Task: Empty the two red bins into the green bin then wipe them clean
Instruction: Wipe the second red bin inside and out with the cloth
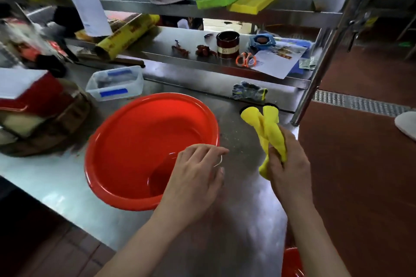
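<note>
Red bin (144, 141) on steel table (247, 220) | left hand (193, 177) relaxed over rim | right hand (290, 164) grips yellow cloth (270, 128)

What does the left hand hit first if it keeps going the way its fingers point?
Probably the near-right rim of the red bin: the left hand hovers there, fingers angled up-right. Past it, bare steel counter. Depth is unclear.

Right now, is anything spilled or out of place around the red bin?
Yes: small crumbs are scattered on the steel counter just right of the red bin, between it and the yellow cloth gripped by the right hand. The bin itself sits upright.
</note>
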Available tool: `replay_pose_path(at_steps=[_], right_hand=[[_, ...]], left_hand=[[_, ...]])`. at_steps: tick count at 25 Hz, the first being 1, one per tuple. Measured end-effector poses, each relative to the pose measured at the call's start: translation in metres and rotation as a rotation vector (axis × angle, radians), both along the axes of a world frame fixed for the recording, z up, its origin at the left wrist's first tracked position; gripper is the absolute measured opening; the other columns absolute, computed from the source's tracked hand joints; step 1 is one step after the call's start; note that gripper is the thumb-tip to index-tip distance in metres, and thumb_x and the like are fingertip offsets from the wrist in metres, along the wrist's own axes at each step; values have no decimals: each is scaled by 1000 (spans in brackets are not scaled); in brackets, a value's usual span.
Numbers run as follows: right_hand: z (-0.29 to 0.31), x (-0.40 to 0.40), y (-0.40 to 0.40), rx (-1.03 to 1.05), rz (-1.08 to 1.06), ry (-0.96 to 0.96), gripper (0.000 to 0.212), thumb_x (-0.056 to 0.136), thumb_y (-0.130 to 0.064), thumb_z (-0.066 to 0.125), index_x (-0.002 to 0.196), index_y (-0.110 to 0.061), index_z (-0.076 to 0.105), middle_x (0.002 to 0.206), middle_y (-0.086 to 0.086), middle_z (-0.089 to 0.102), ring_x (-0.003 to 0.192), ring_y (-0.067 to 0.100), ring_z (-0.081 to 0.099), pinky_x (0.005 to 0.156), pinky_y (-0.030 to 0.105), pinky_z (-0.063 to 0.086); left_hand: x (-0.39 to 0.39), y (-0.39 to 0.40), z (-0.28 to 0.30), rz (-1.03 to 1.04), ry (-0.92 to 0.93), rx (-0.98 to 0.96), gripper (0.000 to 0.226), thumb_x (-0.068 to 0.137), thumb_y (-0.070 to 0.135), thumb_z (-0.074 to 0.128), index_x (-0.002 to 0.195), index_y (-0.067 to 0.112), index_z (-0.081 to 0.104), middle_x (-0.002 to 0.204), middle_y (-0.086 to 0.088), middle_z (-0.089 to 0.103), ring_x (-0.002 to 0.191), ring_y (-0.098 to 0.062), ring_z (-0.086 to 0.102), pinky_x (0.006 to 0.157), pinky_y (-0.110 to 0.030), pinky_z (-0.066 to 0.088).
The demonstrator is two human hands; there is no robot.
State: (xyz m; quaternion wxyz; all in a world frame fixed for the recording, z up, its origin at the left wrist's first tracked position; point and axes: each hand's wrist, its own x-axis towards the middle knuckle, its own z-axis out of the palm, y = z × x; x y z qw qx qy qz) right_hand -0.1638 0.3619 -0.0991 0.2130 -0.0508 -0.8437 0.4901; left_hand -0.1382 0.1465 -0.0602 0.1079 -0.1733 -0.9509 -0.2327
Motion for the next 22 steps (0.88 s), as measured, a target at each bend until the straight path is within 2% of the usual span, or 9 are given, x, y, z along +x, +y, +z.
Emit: replay_pose_path(at_steps=[3,6,9,13,17,19,22], right_hand=[[9,-1,-18,-13,29,15,49,93,-22,54,140,-34,51,109,-10,65,98,21,61,82,41,50],[20,1,-39,-16,67,1,49,92,-26,52,139,-38,50,112,-10,65,100,19,61,81,37,48],[27,-2,-57,9,83,17,50,91,-26,50,140,-35,50,114,-9,65,100,18,60,81,32,43],[32,-6,-83,50,82,19,47,96,-24,53,142,-33,49,113,-3,66,100,21,60,83,35,46],[38,-8,-109,100,60,15,47,98,-23,53,144,-32,48,115,-11,61,100,11,55,82,26,38],[40,-8,-120,93,35,18,47,99,-17,55,143,-30,49,117,-12,60,102,12,57,84,28,42],[42,-6,-135,115,-5,22,49,98,-10,58,143,-29,49,121,-11,61,107,18,60,91,39,49]], left_hand=[[8,-34,4,110,4,-20,36,94,31,55,129,31,59,125,11,61,121,-16,51,102,-35,37],[14,-65,6,202,-7,2,37,93,32,54,130,33,58,126,10,61,122,-15,49,103,-32,35],[12,-92,7,232,-3,11,37,94,34,53,130,33,58,126,10,61,123,-15,48,102,-30,31],[1,-128,6,256,5,12,37,94,35,53,130,32,58,128,8,62,124,-17,49,102,-31,31],[-16,-170,5,259,5,13,38,94,35,51,131,30,59,129,5,62,124,-20,49,104,-35,33],[-27,-192,3,249,14,10,37,94,33,54,131,28,59,128,2,63,123,-23,51,105,-37,34],[-45,-219,-1,238,13,10,35,97,25,62,132,24,58,131,-3,61,125,-28,52,108,-41,33]])
